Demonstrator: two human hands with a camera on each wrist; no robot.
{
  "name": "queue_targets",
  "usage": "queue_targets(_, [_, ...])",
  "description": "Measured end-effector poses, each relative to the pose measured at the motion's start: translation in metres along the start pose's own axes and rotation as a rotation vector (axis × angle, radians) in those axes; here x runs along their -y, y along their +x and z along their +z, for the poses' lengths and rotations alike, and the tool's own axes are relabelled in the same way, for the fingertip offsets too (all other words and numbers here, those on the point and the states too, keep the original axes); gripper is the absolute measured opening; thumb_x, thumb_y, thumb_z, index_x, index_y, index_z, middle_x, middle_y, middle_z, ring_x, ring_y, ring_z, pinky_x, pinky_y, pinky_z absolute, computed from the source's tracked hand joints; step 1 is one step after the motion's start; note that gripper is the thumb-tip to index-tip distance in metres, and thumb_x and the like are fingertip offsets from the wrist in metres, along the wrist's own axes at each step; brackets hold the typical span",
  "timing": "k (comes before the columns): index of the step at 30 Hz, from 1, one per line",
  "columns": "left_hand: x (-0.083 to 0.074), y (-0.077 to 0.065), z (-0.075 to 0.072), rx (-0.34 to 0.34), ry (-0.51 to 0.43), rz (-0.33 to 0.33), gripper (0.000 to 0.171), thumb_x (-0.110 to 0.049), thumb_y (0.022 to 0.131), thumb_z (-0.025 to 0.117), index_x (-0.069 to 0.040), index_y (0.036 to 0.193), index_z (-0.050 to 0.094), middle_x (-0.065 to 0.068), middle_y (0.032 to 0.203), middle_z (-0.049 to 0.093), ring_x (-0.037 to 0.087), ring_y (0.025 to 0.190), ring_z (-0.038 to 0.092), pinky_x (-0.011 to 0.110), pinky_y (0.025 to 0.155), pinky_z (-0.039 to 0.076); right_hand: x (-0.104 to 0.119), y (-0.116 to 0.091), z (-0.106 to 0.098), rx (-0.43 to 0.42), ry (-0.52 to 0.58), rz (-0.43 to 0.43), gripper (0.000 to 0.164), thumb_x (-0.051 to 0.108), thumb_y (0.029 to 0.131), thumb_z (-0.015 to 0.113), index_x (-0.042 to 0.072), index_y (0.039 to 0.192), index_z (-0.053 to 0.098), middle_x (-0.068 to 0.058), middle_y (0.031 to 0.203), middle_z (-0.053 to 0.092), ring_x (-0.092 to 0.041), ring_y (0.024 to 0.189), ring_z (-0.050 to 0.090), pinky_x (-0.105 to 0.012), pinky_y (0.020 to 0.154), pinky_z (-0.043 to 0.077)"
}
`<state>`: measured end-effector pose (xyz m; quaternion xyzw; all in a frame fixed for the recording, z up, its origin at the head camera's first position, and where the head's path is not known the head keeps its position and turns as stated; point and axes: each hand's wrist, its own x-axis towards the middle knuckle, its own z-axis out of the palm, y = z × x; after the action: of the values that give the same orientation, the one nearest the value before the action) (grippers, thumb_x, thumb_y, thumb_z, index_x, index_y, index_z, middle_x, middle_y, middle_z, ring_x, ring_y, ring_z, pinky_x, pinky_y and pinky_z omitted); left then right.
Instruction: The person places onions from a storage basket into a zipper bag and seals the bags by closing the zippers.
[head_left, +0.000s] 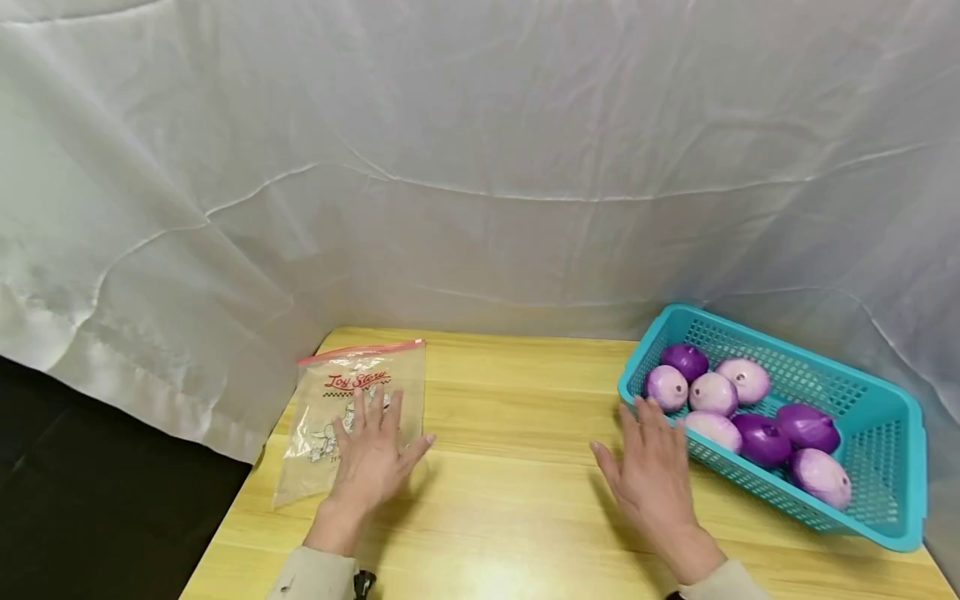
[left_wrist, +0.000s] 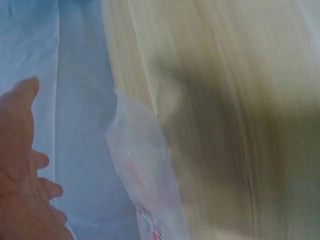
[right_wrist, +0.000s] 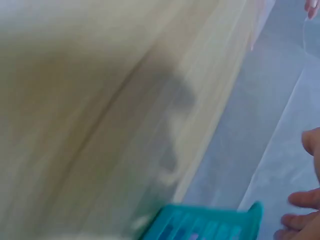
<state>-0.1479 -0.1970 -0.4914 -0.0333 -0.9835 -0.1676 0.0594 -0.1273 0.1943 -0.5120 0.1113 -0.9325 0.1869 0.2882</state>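
Note:
My left hand [head_left: 371, 458] hovers palm down over the clear zip bag [head_left: 307, 454], its fingers spread and nothing in them. The bag lies flat at the table's left, with a red zip strip along its far edge and a printed "Toy Story" picture. In the left wrist view part of that bag [left_wrist: 145, 165] shows beside the hand [left_wrist: 25, 175]. To the right, my right hand [head_left: 652, 475] is held out with straight fingers near the turquoise basket [head_left: 885, 392]. Several purple and whitish onions [head_left: 761, 440] lie in this basket. The right wrist view catches only the basket's corner [right_wrist: 215, 215].
A pale wooden table [head_left: 510, 492] carries everything. Grey-white cloth [head_left: 525, 167] hangs behind it and along the left side. Beyond the table's left edge is a dark area [head_left: 97, 483]. The basket stands slanted by the right edge, close to the cloth.

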Motion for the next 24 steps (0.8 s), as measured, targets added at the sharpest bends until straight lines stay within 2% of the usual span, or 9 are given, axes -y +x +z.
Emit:
queue_targets(2, [0.009,0.004,-0.004,-0.005,-0.027,-0.061,0.094,-0.063,0.101,0.056,-0.009,0.168,0.019,0.024,0.174,0.008,0.05,0.16,-0.007,0.086,0.113,0.001,0.013,0.008,0.011,-0.023,0.073,-0.057,0.066,0.034,0.095,0.069,-0.012,0.14,0.054,-0.036,0.147,0.05,-0.055,0.138,0.047,-0.072,0.114,0.035])
queue_targets(4, [0.019,0.01,-0.007,-0.002,-0.063,-0.13,0.093,-0.062,0.103,0.053,-0.009,0.169,0.015,0.026,0.174,0.006,0.051,0.159,-0.009,0.086,0.113,0.001,0.029,0.014,0.023,0.023,0.163,-0.063,0.065,0.029,0.095,0.071,-0.012,0.142,0.052,-0.035,0.148,0.05,-0.054,0.137,0.048,-0.069,0.112,0.04])
queue_targets(9, [0.036,0.025,-0.006,0.005,-0.16,-0.285,0.093,-0.061,0.105,0.049,-0.007,0.169,0.009,0.029,0.173,0.002,0.056,0.157,-0.009,0.086,0.113,0.0,0.067,0.016,0.048,0.301,0.347,0.089,0.07,0.031,0.102,0.069,-0.003,0.156,0.04,-0.027,0.162,0.039,-0.048,0.148,0.04,-0.065,0.114,0.041])
queue_targets(13, [0.043,0.041,0.003,-0.005,-0.201,-0.367,0.097,-0.065,0.104,0.046,-0.003,0.168,0.009,0.031,0.173,0.003,0.058,0.157,-0.005,0.085,0.114,0.002,0.091,0.018,0.068,0.449,0.431,0.134,0.073,0.034,0.103,0.065,0.0,0.16,0.035,-0.024,0.167,0.033,-0.044,0.153,0.035,-0.062,0.118,0.037])
queue_targets(18, [0.052,0.056,0.015,0.001,-0.199,-0.444,0.098,-0.065,0.103,0.046,-0.001,0.167,0.009,0.033,0.172,0.004,0.061,0.156,-0.002,0.086,0.113,0.002,0.117,0.018,0.093,0.577,0.488,0.082,0.074,0.04,0.105,0.06,0.004,0.163,0.031,-0.021,0.17,0.029,-0.041,0.157,0.03,-0.061,0.122,0.032])
queue_targets(24, [0.063,0.059,0.029,0.099,-0.155,-0.489,0.102,-0.065,0.103,0.045,0.001,0.167,0.002,0.038,0.169,-0.002,0.066,0.152,-0.006,0.089,0.108,-0.001,0.137,0.015,0.11,0.664,0.491,-0.005,0.072,0.041,0.107,0.056,0.004,0.163,0.03,-0.022,0.17,0.03,-0.041,0.157,0.03,-0.06,0.123,0.032])
